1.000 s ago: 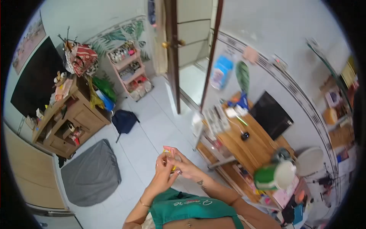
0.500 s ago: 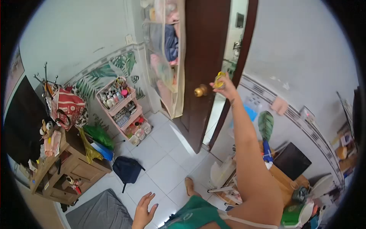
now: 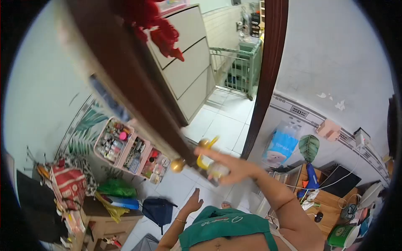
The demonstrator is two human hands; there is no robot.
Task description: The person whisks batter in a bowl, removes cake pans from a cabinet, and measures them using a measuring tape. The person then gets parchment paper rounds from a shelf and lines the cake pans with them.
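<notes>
My right hand [image 3: 234, 168] is at the edge of the brown door [image 3: 163, 121], with its fingers reaching toward the far side near the knob. In that hand is a small yellow and clear item [image 3: 205, 157], blurred by motion; its exact kind does not show. A round brass doorknob [image 3: 177, 165] sticks out on the near side of the door. My left hand [image 3: 193, 203] hangs low in front of the green apron [image 3: 226, 228], with nothing in it and its fingers stretched out.
Through the doorway stand a pale drawer cabinet [image 3: 186, 62] and a green gate [image 3: 236, 73]. A pink trolley [image 3: 119, 163] and a dark backpack [image 3: 158, 211] are on the left. At right is a wooden desk [image 3: 331, 205] with a blue glue gun [image 3: 310, 180].
The door has swung wider toward me and to the left, showing the room beyond. My right hand has come lower and closer with the yellow item. My left hand has shifted right.
</notes>
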